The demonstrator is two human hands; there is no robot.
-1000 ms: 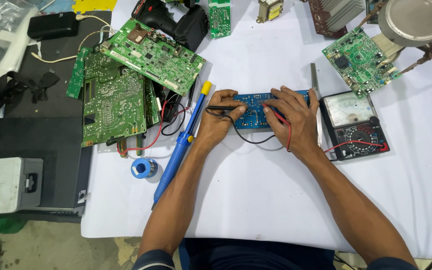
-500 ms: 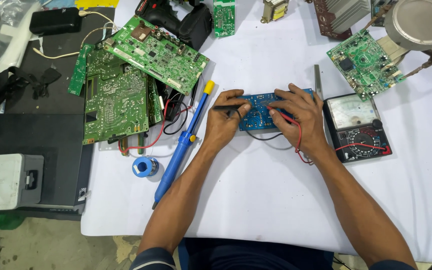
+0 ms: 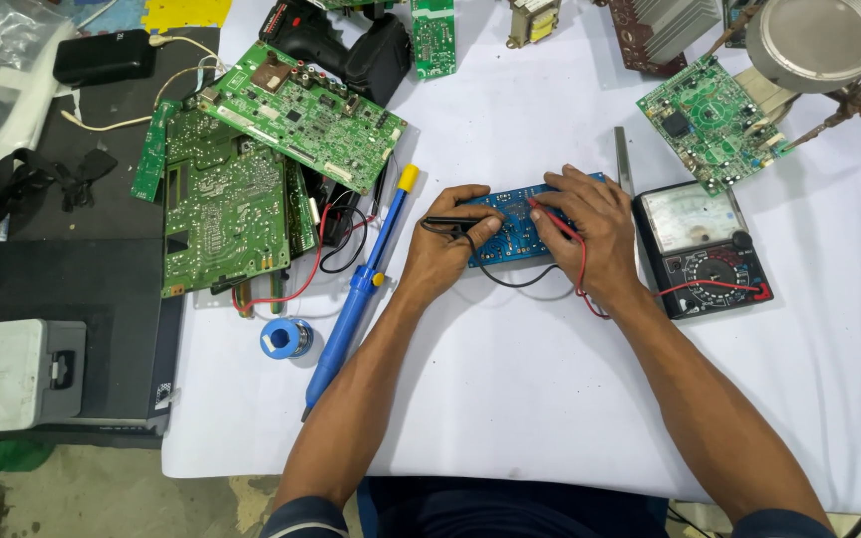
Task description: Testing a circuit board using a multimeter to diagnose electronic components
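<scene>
A white tabletop (image 3: 510, 399) carries a crowd of electronics. To the left of the hands lies a blue desoldering pump (image 3: 361, 284) with a yellow tip, running slantwise, and near its lower end sits a small blue solder spool (image 3: 285, 339). Further left, green circuit boards (image 3: 251, 169) are piled over each other with red and black wires trailing out beneath them. A black power tool (image 3: 346, 45) lies at the top, and a grey case (image 3: 12, 374) rests off the tabletop's left edge. To the right, just beside the right hand, is an analogue multimeter (image 3: 702, 249) with a black body and pale dial; above it lies another green board (image 3: 715, 120), and a round lamp head (image 3: 814, 40) hangs over the corner.

The blue board (image 3: 512, 231) lies flat at the middle of the tabletop, between the pump and the meter, its long side running left to right. Both hands cover much of it, so only its middle and upper edge show.

The left hand (image 3: 445, 254) has its fingers pinching a black probe (image 3: 450, 221), which lies nearly level with its tip on the board. The right hand (image 3: 595, 234) pinches a red probe (image 3: 550, 214) slanting down onto the board. Black and red leads loop below the hands, the red one running to the meter.
</scene>
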